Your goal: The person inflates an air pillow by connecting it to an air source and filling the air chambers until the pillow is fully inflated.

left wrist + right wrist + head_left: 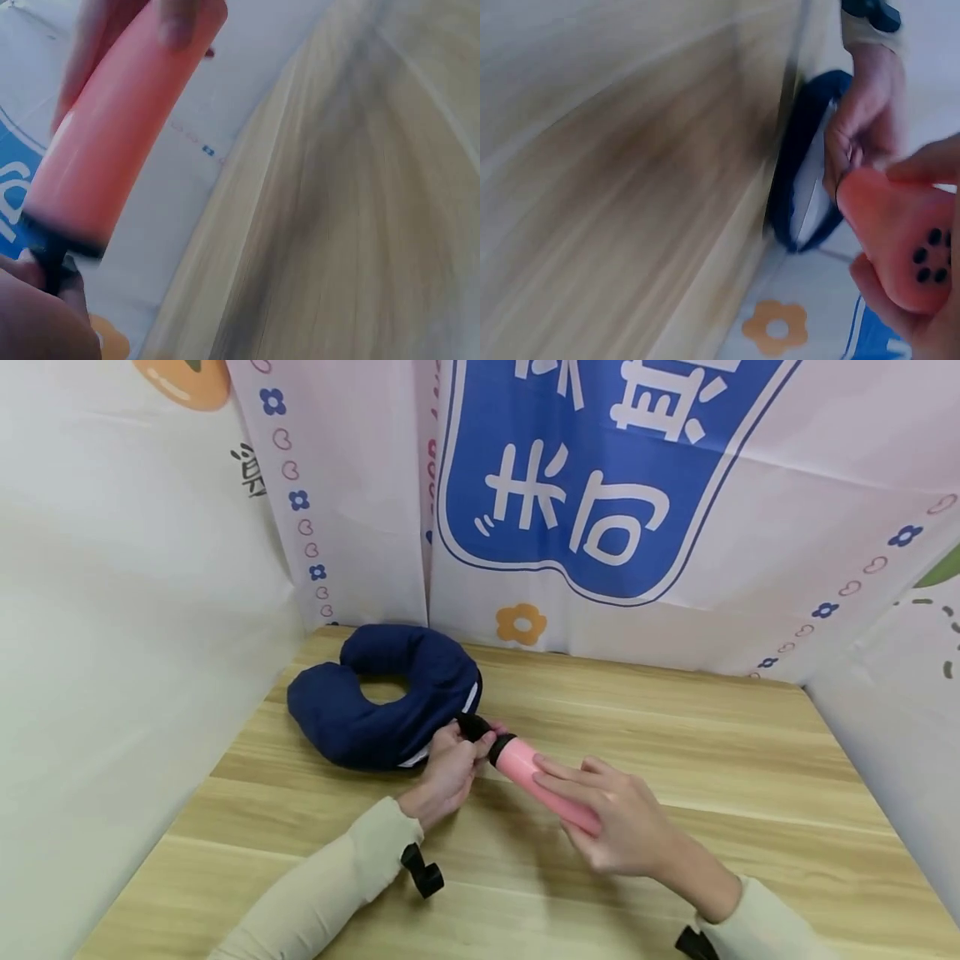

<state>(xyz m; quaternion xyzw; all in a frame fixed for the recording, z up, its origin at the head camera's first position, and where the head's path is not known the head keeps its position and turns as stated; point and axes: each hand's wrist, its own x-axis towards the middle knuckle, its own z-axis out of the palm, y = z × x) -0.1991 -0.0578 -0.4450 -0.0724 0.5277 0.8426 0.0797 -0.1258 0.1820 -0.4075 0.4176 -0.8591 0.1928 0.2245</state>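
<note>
A pink hand pump [543, 781] with a black collar slants between my two hands over the table. My right hand [622, 818] grips its pink barrel, fingers along the top and thumb beneath. Around the narrow black end piece [474, 727] beyond the collar, my left hand [450, 772] pinches with its fingers. Just behind the left hand lies a navy U-shaped neck pillow [375, 727] with a white strip along its outer edge; the fingers overlap that edge. In the right wrist view, the pump's rounded pink end [900, 262] shows several black dots.
The wood-grain table [675, 718] extends to the right of the pillow. A printed white cloth [360, 527] with a blue sign hangs along the back, and pale walls [135, 610] stand at both sides. Black straps [423, 872] sit at the cuffs.
</note>
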